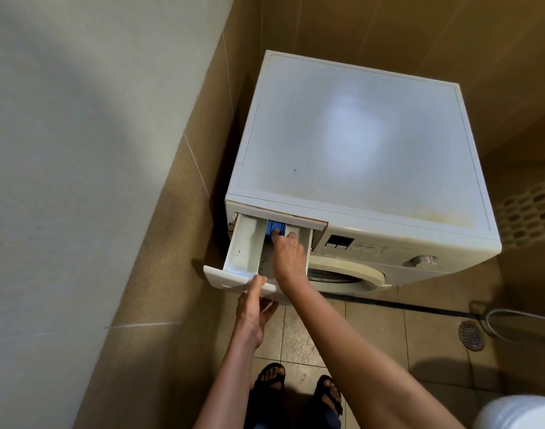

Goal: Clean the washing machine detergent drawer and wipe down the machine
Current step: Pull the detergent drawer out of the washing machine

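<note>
A white front-loading washing machine (358, 140) stands in a tiled corner, its top dusty and stained yellow near the front right. Its detergent drawer (243, 246) is pulled far out at the upper left of the front panel. My left hand (252, 308) grips the drawer's front panel, thumb on top and fingers underneath. My right hand (288, 252) reaches into the drawer, with a fingertip pressing on the blue insert (272, 226) at the back. Dark specks of grime dot the drawer's compartments.
A wall (79, 150) runs close along the left of the machine. A floor drain (470, 334) and a hose (512, 314) lie on the tiles at the right. A perforated basket (534, 218) stands at the right edge. My sandalled feet (296, 394) stand before the machine.
</note>
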{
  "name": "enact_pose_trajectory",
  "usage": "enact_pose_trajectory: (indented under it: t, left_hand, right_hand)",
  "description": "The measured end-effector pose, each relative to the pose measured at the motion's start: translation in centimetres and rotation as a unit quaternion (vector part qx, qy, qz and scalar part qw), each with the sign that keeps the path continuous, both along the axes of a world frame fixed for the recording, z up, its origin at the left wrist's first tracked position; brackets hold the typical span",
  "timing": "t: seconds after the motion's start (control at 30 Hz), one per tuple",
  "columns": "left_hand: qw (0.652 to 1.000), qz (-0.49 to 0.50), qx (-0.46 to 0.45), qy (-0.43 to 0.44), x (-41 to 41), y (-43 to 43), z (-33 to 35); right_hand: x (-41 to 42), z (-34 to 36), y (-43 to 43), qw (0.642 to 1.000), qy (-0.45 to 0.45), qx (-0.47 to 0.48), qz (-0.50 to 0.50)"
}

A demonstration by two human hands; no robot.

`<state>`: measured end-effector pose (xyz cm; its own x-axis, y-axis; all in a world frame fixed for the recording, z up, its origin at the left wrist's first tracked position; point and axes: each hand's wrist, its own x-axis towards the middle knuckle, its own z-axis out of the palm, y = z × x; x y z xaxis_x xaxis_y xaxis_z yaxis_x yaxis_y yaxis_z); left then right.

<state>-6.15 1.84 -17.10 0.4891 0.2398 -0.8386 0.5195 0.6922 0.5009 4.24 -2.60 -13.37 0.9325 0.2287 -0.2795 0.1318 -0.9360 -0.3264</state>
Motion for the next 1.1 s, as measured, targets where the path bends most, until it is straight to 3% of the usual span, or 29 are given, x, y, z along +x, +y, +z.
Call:
enact_pose_trajectory:
  t: [0.17,1.1]
  left_hand:
    - [0.999,0.028,-0.025,0.008,1.0,-0.1,0.4]
    - [0.999,0.03,0.027,-0.007,0.4,-2.2,0.5]
  right_hand:
    - [0.2,0.0,-0.3,1.0,-0.018,-0.003,0.004]
    - [-0.1,0.6,-1.1,1.0,-0.019,0.011,0.017]
